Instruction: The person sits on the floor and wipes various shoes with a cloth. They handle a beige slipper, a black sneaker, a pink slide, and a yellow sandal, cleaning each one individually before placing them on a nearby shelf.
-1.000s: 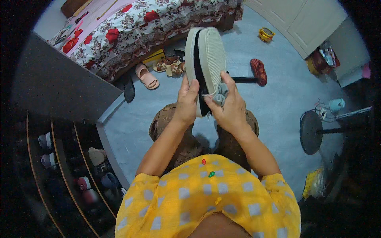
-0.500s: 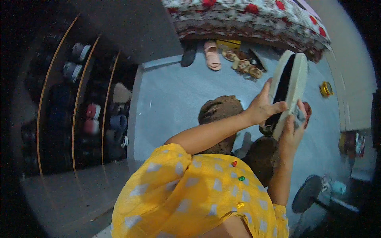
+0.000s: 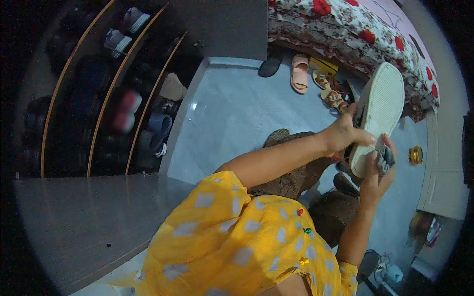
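So the white shoe [image 3: 384, 96] is held up in front of the bed [image 3: 358, 37], sole showing. Left hand [image 3: 343, 134] has fingers closed round its edge, thumb on the sole. Right hand [image 3: 377, 175] is half curled at the end farther from the bed, grey cloth [image 3: 386, 160] bunched in its fingers. Pink slipper [image 3: 299, 74] is just beside the bed.
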`<state>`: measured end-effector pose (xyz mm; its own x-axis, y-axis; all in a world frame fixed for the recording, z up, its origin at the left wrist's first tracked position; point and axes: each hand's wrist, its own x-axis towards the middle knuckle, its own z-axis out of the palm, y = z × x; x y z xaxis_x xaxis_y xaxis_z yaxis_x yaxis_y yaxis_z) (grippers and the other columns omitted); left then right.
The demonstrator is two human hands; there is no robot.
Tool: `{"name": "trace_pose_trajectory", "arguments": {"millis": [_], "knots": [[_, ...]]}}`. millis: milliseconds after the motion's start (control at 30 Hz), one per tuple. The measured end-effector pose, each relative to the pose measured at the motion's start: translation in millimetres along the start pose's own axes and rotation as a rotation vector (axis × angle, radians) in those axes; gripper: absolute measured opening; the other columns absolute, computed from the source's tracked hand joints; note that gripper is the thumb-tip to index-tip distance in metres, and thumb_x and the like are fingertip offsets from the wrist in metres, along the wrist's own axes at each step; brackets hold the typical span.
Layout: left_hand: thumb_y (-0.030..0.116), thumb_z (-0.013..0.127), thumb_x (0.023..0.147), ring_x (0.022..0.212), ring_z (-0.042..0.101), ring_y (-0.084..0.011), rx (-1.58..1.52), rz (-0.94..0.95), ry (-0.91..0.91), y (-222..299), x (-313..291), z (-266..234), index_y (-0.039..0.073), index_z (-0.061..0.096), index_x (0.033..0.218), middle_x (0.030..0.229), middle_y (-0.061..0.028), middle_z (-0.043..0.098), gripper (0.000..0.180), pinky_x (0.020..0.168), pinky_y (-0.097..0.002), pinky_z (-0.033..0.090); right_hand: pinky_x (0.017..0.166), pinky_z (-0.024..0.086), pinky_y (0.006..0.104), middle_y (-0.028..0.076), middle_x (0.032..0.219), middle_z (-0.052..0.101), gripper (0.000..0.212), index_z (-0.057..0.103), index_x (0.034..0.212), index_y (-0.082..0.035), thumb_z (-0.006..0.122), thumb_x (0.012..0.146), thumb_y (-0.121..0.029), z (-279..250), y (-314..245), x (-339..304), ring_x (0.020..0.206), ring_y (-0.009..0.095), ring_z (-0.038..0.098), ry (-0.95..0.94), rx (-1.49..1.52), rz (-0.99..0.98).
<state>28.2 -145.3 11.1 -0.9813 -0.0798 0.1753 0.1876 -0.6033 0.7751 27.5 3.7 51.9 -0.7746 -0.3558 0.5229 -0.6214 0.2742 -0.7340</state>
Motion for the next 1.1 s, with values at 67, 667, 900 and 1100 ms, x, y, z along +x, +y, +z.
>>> {"name": "trace_pose_trajectory", "arguments": {"millis": [67,667,900,1100], "knots": [[0.015,0.068,0.071,0.105,0.056,-0.0235,-0.181,-0.027,0.018,11,3,-20,0.001,0.039,0.129,0.115,-0.0131,0.055,0.066,0.093,-0.0358,0.045,0.096,0.039,0.0346,0.015,0.119,0.056,0.039,0.052,0.119,0.006,0.059,0.087,-0.015,8,-1,6,0.107,0.023,0.054,-0.021,0.107,0.006],[0.032,0.058,0.079,0.114,0.051,-0.0316,-0.444,0.044,1.172,48,-120,-445,0.007,0.054,0.117,0.122,-0.012,0.055,0.046,0.097,-0.054,0.039,0.078,0.04,0.0407,0.015,0.102,0.058,0.043,0.054,0.109,-0.005,0.069,0.071,-0.02,123,5,-6,0.093,0.034,0.055,-0.673,-0.048,-0.223],[0.028,0.066,0.074,0.113,0.05,-0.0282,-0.413,0.183,1.297,66,-164,-567,0.011,0.049,0.123,0.125,-0.0087,0.052,0.055,0.093,-0.0483,0.041,0.07,0.038,0.04,0.012,0.097,0.06,0.04,0.056,0.1,-0.006,0.071,0.068,-0.024,160,8,5,0.083,0.03,0.055,-0.73,-0.182,-0.387],[0.03,0.07,0.072,0.115,0.047,-0.0288,-0.382,0.231,1.332,94,-150,-619,0.012,0.046,0.128,0.127,-0.0086,0.05,0.063,0.094,-0.0483,0.041,0.069,0.037,0.0398,0.005,0.09,0.061,0.037,0.064,0.082,-0.01,0.074,0.062,-0.039,173,8,13,0.083,0.026,0.054,-0.866,-0.236,-0.256]]}}
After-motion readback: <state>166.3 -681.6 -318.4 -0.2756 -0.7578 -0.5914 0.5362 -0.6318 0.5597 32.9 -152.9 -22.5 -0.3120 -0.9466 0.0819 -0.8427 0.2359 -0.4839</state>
